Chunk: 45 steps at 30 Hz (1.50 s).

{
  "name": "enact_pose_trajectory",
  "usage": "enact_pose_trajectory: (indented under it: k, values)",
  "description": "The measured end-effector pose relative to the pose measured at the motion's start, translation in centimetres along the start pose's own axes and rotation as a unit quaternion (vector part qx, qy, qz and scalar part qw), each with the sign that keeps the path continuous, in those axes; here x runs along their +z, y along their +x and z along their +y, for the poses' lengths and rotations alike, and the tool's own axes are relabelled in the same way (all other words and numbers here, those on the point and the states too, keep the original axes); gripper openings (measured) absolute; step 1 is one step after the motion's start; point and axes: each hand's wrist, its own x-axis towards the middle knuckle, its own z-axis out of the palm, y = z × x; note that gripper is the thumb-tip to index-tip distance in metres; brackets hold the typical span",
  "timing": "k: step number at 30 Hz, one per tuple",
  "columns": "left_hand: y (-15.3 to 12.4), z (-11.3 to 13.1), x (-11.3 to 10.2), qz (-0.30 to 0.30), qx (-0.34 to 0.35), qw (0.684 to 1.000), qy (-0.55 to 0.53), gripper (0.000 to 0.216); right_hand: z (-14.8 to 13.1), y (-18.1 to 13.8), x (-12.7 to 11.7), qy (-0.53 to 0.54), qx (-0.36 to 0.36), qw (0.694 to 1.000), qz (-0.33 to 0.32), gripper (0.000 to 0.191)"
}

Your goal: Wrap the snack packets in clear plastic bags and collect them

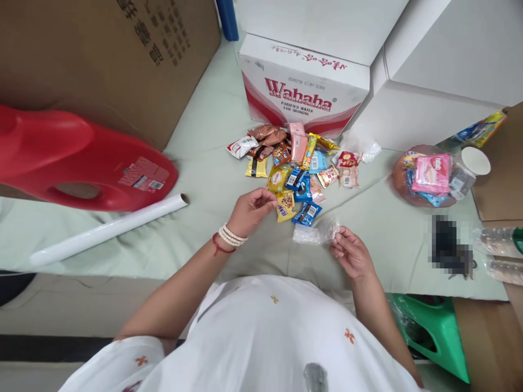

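Observation:
My right hand (352, 253) pinches one end of a crumpled clear plastic bag (309, 234) that lies on the cloth in front of me. My left hand (252, 210) has its fingers curled and its thumb tip at the edge of a yellow cookie packet (285, 206). Whether anything is between those fingers is hidden. Blue snack packets (306, 213) lie just right of the yellow one. Behind them spreads a loose pile of small wrapped snacks, among them brown packets (261, 152), a pink packet (298, 146) and a red-and-cream packet (348, 167).
A Wahaha water carton (304, 87) stands behind the pile. To the right, a round bowl (402, 188) holds snacks beside a white paper cup (474, 161). A red jug (81, 163) and a white roll (110, 228) lie left. Bottles (496, 242) are at the right edge.

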Motion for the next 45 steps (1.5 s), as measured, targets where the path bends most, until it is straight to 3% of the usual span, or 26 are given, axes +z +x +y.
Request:
enact_pose_trajectory:
  k: [2,5,9,13,22,25,31,34,36,39,42,45]
  values:
    - [-0.7,0.6,0.6,-0.009,0.047,0.997,0.059,0.031,0.8,0.4,0.6,0.021,-0.002,1.0,0.006,0.034]
    - [-2.0,0.6,3.4,-0.111,0.087,0.987,0.078,0.027,1.2,0.8,1.7,0.046,0.002,0.999,0.0,0.035]
    - [-2.5,-0.7,8.0,-0.159,0.074,0.983,0.058,0.025,0.6,0.9,2.8,0.052,-0.005,0.998,-0.017,0.036]
    - [-1.9,-1.6,9.9,-0.172,0.053,0.983,0.027,0.02,-0.2,0.8,2.7,0.056,-0.02,0.998,-0.003,0.038]
    - [-2.0,-1.1,10.1,-0.161,0.041,0.986,0.0,0.026,-0.6,0.7,3.4,0.092,-0.005,0.996,-0.002,0.039]
    - [-1.8,-1.3,9.7,-0.151,-0.013,0.985,-0.078,0.033,-1.0,0.8,3.4,0.085,-0.011,0.996,-0.005,0.038]
    - [-2.1,-1.4,6.3,-0.178,-0.129,0.933,-0.283,0.038,-3.3,1.0,1.0,0.061,-0.041,0.997,0.021,0.037]
    - [-2.6,-1.2,5.2,-0.16,-0.189,0.905,-0.346,0.039,-3.9,1.0,0.6,0.044,-0.095,0.993,0.051,0.036]
    - [-2.9,-1.1,5.2,-0.135,-0.186,0.909,-0.347,0.041,-3.4,1.0,1.1,0.023,-0.121,0.99,0.072,0.046]
    - [-3.3,-1.0,5.6,-0.131,-0.147,0.923,-0.331,0.039,-1.4,1.0,2.4,-0.042,-0.094,0.992,0.067,0.057]
    - [-3.6,-0.9,5.5,-0.141,-0.117,0.93,-0.319,0.035,0.6,1.2,3.5,-0.062,-0.045,0.996,0.053,0.046]
    - [-3.7,-0.9,4.5,-0.109,-0.114,0.928,-0.338,0.032,1.1,1.4,3.8,-0.002,-0.027,0.998,0.06,0.039]
